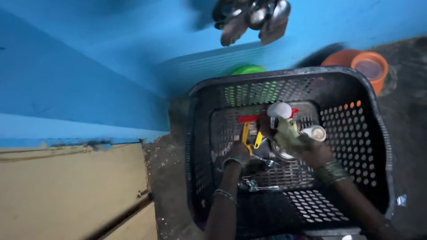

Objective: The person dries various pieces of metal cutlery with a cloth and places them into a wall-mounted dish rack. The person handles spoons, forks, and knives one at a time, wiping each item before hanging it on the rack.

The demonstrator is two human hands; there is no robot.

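Left hand (240, 153) reaches into the black perforated basket (378, 133), fingers curled over yellow-handled utensils (246, 133) on its floor; grip extent unclear. Right hand (311, 149) is closed around a greenish scrub cloth (287, 131) beside a small steel bowl (281, 153). Advisable: lift pieces singly, avoiding snags.

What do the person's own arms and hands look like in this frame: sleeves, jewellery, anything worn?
Both forearms are bare, with no sleeves showing. The left hand has a thin metallic bangle at the wrist and a second thin one further up the forearm. The right hand has a wide stack of greenish-gold bangles at the wrist. No gloves; rings are too blurred to tell.
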